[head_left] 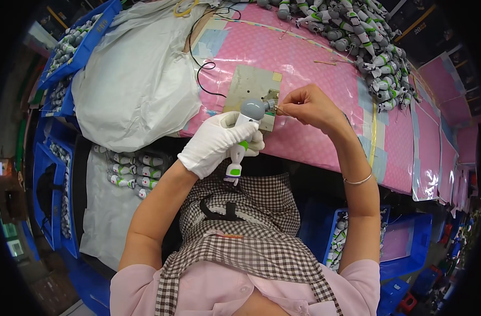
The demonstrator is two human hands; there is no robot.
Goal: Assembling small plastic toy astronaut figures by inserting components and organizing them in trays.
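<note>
Several blue crates point(87, 50) hold white-and-grey pieces point(71, 45).

To my upper left, I see yellowish characters point(101, 25) on the blue plastic crate point(88, 46); to my upper right, yellow digits point(420, 27) mark a dark surface point(435, 32).

Gloved left hand point(216, 145) hides midsection of figurine point(252, 109) | item point(281, 109) in right hand point(314, 109) too small to identify | figurine heap point(364, 37) cropped, one o'clock
</note>
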